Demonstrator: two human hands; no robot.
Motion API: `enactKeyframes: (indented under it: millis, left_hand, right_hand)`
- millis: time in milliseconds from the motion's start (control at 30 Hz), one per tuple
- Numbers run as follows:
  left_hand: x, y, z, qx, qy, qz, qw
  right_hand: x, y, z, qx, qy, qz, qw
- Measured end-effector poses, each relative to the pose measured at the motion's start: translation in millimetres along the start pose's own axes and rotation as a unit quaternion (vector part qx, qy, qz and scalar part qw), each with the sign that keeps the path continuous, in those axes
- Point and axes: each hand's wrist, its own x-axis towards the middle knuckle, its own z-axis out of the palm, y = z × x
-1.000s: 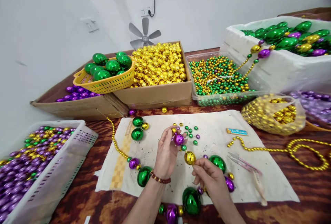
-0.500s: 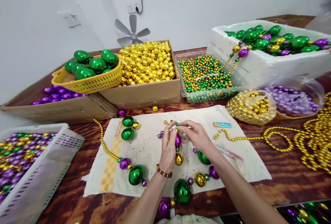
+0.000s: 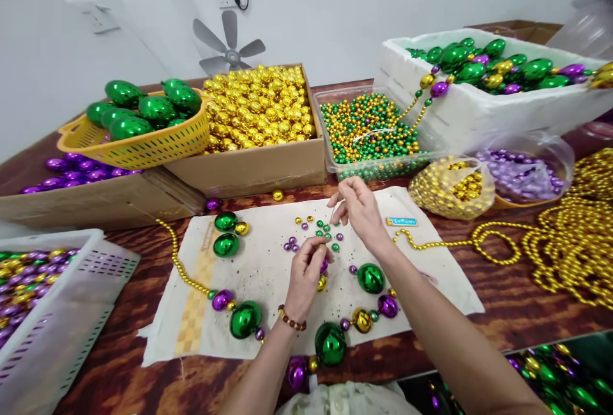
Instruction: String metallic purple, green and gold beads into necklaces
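My left hand (image 3: 306, 271) is clenched around the near end of the bead strand (image 3: 330, 332), fingers closed on a purple bead and a gold one just under the thumb. My right hand (image 3: 357, 207) is raised beyond it, thumb and forefinger pinched on what looks like a fine thread or needle; it is too thin for me to tell which. The strand lies on the white cloth (image 3: 431, 274), looping from my left hand down through the big green bead at the counter's near edge and back up to the right. The taut piece between my hands runs away from me, tilted slightly right, its free end pointing toward the clear tub of small beads (image 3: 373, 131).

My worry is that the pinch slips and the threaded beads slide off among the loose small beads (image 3: 320, 230) just beside my fingers. The big bead could also roll off the near edge.
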Motion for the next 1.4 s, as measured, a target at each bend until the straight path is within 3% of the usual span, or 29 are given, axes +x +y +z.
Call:
enactKeyframes:
  millis: [67, 233, 433, 600, 733, 900, 1067, 1200, 1400]
  left_hand:
    - [-1.2, 1.4, -3.8, -0.011, -0.003, -0.025, 1.0]
    - [-0.1, 7.8, -11.5, -0.038, -0.011, -0.048, 0.998]
    - [-5.8, 10.6, -14.1, -0.042, -0.046, -0.084, 0.995]
    - [-8.0, 12.5, -20.2, -0.031, -0.029, -0.079, 0.996]
    - [-9.1, 11.9, -26.9, -0.061, -0.039, -0.1, 0.992]
    - [-14.3, 7.1, -31.0, -0.042, -0.059, -0.081, 0.994]
    - [-20.7, 0.8, -29.8, 0.006, -0.061, -0.055, 0.997]
    - [-24.6, -1.8, -29.1, 0.065, -0.059, -0.027, 0.996]
    - [-24.3, -9.1, -33.2, 0.183, -0.003, 0.033, 0.983]
  right_hand:
    - [0.7, -4.7, -0.6, 0.037, -0.023, 0.009, 0.999]
    - [-23.2, 10.0, 7.6, 0.029, -0.155, 0.064, 0.985]
    - [-28.5, 15.8, 6.8, 0.005, -0.126, 0.055, 0.991]
    - [-22.9, 14.6, 7.1, 0.014, -0.186, 0.06, 0.981]
    - [-25.8, 12.5, 11.7, 0.019, -0.196, 0.058, 0.979]
    - [-22.3, -24.1, 18.8, 0.06, -0.171, 0.036, 0.983]
    - [-6.4, -80.9, 18.3, 0.098, -0.128, -0.078, 0.984]
    - [2.4, -117.8, 16.4, 0.139, -0.103, -0.133, 0.976]
    - [5.8, -135.2, 16.5, 0.097, -0.093, -0.167, 0.977]
